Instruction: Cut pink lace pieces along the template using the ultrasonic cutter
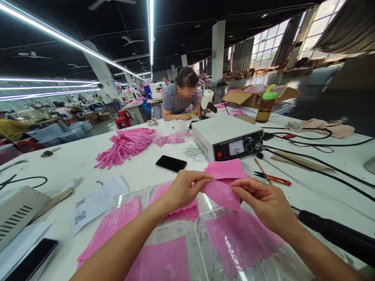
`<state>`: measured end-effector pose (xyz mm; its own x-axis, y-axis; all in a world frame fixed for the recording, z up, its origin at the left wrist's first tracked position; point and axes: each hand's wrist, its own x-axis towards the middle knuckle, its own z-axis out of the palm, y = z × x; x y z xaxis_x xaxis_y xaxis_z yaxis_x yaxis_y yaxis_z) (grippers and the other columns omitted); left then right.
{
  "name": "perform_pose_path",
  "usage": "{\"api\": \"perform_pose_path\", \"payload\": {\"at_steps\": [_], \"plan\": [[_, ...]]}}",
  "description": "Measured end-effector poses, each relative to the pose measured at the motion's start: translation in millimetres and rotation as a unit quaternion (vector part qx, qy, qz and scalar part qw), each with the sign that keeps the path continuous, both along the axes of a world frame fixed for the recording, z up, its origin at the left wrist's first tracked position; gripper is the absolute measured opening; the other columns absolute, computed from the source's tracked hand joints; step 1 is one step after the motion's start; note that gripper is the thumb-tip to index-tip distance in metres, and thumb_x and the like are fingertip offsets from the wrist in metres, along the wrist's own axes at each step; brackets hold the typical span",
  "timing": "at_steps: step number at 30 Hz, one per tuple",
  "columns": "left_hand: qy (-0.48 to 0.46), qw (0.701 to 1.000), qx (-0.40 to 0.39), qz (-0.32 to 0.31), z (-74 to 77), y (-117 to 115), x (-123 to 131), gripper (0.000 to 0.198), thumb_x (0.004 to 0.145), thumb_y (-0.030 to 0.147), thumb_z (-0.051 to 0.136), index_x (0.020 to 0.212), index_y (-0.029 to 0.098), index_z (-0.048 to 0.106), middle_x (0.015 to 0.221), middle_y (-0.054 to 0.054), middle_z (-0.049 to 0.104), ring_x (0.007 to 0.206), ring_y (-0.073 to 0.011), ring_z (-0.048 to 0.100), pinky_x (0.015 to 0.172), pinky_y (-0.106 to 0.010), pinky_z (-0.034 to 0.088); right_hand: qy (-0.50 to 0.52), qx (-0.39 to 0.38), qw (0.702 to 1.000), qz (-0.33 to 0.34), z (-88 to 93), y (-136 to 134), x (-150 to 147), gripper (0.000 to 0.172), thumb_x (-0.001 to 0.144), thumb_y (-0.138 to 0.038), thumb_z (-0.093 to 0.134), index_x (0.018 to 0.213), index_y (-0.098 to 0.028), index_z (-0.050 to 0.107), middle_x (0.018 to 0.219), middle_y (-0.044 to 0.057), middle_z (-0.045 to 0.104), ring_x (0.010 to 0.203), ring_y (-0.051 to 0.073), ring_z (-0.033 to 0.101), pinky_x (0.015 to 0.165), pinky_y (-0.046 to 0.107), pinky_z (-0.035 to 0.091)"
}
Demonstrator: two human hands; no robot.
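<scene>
A small pink fabric piece [222, 194] is stretched between my hands above the table. My left hand [187, 186] pinches its left edge between thumb and fingers. At its right edge, the thumb and fingertips of my right hand [260, 195] grip the cloth. Just behind it lies another flat pink fabric piece [227, 168], close to the control box. Below my hands is a clear plastic sheet [191, 230], with pink fabric pieces [164, 259] under or in it. A stack of pink pieces [184, 210] is partly covered by my left forearm.
A white control box [225, 130] with a dial stands ahead, cables running right. Orange-handled snips [275, 178] lie beside it. A black phone [171, 163] and a heap of pink strips [125, 144] are left. A black-handled tool [334, 230] is near my right forearm. A co-worker [180, 97] leans opposite.
</scene>
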<state>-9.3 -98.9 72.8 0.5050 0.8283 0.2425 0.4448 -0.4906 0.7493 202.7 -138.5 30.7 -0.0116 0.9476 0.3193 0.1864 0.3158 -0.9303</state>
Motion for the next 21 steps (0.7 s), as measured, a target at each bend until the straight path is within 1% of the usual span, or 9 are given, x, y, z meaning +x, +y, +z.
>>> {"api": "perform_pose_path", "payload": {"at_steps": [2,4,6,8,10,11,15,17,21], "plan": [[0.028,1.000,-0.003,0.004,6.8,-10.4,-24.7,0.025,0.092,0.025,0.051,0.095,0.017,0.075,0.077,-0.002,0.073,0.063,-0.0122,0.062,0.060,-0.019,0.046,0.005,-0.013,0.998,0.060,2.2,0.6,-20.3,0.029,0.081,-0.050,0.063,0.079,-0.022,0.070,0.056,-0.001,0.061,0.048,0.014,0.056,0.045,0.025,0.048],[0.066,0.998,-0.001,0.007,12.0,-19.6,-48.1,0.024,0.092,0.025,0.051,0.091,0.018,0.075,0.073,-0.001,0.070,0.062,-0.0117,0.061,0.060,-0.019,0.046,0.001,-0.022,0.993,0.113,2.0,1.5,-40.8,0.029,0.083,-0.049,0.060,0.079,-0.023,0.070,0.055,-0.001,0.060,0.046,0.014,0.055,0.045,0.025,0.049],[0.088,0.996,0.012,0.020,15.1,-26.8,-65.8,0.022,0.090,0.024,0.054,0.086,0.019,0.075,0.085,-0.003,0.071,0.076,-0.0143,0.064,0.070,-0.022,0.048,-0.008,-0.016,0.990,0.140,0.9,3.3,-58.1,0.025,0.082,-0.046,0.061,0.076,-0.024,0.071,0.069,0.002,0.066,0.054,0.015,0.059,0.049,0.027,0.051],[0.079,0.995,0.031,0.048,15.4,-31.4,-75.3,0.019,0.088,0.023,0.057,0.082,0.020,0.074,0.102,-0.006,0.069,0.091,-0.0176,0.064,0.081,-0.026,0.047,-0.014,0.002,0.990,0.141,0.5,6.0,-69.1,0.021,0.080,-0.043,0.063,0.073,-0.025,0.070,0.089,0.005,0.067,0.070,0.018,0.061,0.059,0.029,0.052],[0.057,0.995,0.044,0.070,12.8,-33.2,-77.0,0.018,0.088,0.022,0.056,0.083,0.020,0.073,0.104,-0.006,0.069,0.095,-0.0180,0.063,0.084,-0.027,0.047,-0.015,0.016,0.991,0.133,1.4,8.6,-72.9,0.020,0.081,-0.043,0.062,0.074,-0.025,0.068,0.096,0.006,0.064,0.081,0.020,0.060,0.067,0.031,0.051],[0.045,0.995,0.045,0.079,10.4,-33.2,-75.6,0.018,0.088,0.022,0.055,0.084,0.020,0.073,0.099,-0.005,0.070,0.091,-0.0173,0.064,0.081,-0.026,0.048,-0.017,0.018,0.991,0.132,2.2,9.4,-72.4,0.020,0.082,-0.043,0.061,0.075,-0.025,0.067,0.092,0.006,0.062,0.081,0.020,0.058,0.068,0.031,0.050],[0.006,0.995,0.037,0.087,-4.1,-31.1,-62.2,0.019,0.088,0.020,0.055,0.085,0.018,0.073,0.082,-0.002,0.072,0.075,-0.0146,0.065,0.071,-0.023,0.048,-0.039,0.004,0.991,0.131,4.9,6.6,-59.3,0.027,0.087,-0.046,0.055,0.072,-0.023,0.058,0.070,0.001,0.054,0.062,0.016,0.049,0.056,0.028,0.044],[-0.011,0.996,0.035,0.080,-11.9,-31.0,-53.9,0.018,0.085,0.019,0.057,0.084,0.019,0.074,0.079,-0.002,0.073,0.072,-0.0139,0.065,0.069,-0.022,0.048,-0.049,-0.005,0.992,0.118,4.4,2.7,-49.5,0.031,0.087,-0.048,0.054,0.070,-0.022,0.056,0.066,0.000,0.050,0.057,0.014,0.045,0.051,0.027,0.041],[-0.041,0.996,0.035,0.068,-22.9,-32.5,-37.4,0.019,0.082,0.017,0.057,0.082,0.020,0.076,0.075,-0.002,0.072,0.070,-0.0140,0.065,0.066,-0.022,0.049,-0.046,-0.026,0.994,0.093,-1.4,-2.6,-30.7,0.034,0.085,-0.052,0.055,0.068,-0.022,0.057,0.065,0.000,0.050,0.057,0.015,0.045,0.051,0.026,0.041]]}}
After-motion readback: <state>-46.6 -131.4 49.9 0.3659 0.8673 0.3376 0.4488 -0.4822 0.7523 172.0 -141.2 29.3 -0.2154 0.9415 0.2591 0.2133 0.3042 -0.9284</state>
